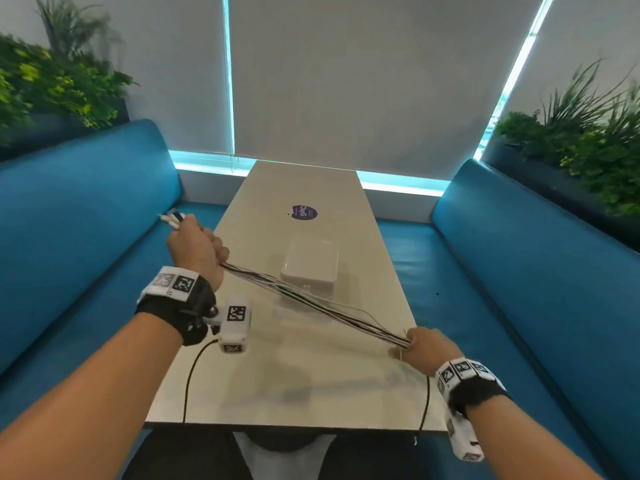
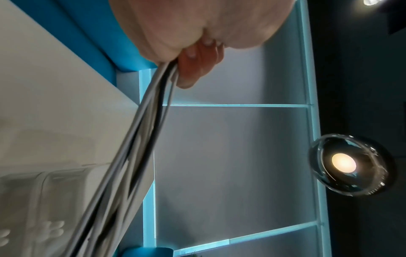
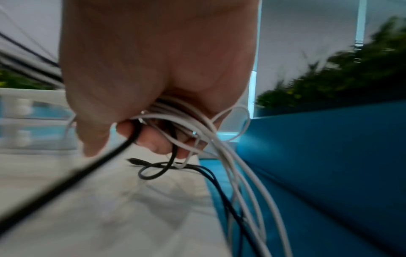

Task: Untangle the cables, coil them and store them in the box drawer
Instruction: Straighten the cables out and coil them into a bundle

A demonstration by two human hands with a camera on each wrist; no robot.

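Observation:
A bundle of black and white cables [image 1: 313, 303] stretches taut above the table between both hands. My left hand [image 1: 195, 245], raised over the table's left edge, grips one end in a fist; white plug ends [image 1: 171, 216] poke out past it. The left wrist view shows the cables [image 2: 140, 139] leaving the curled fingers [image 2: 193, 67]. My right hand [image 1: 420, 344], near the table's right edge, grips the other end. In the right wrist view, loose white and black loops [image 3: 197, 139] hang from its fingers. The white box drawer [image 1: 310, 268] stands mid-table behind the cables.
The long pale table [image 1: 294, 375] runs away from me between two blue benches [image 1: 79, 216], [image 1: 519, 258]. A purple sticker [image 1: 303, 212] lies on the far part. Planters with greenery [image 1: 588, 143] sit behind the benches. A pendant lamp [image 2: 344, 165] hangs overhead.

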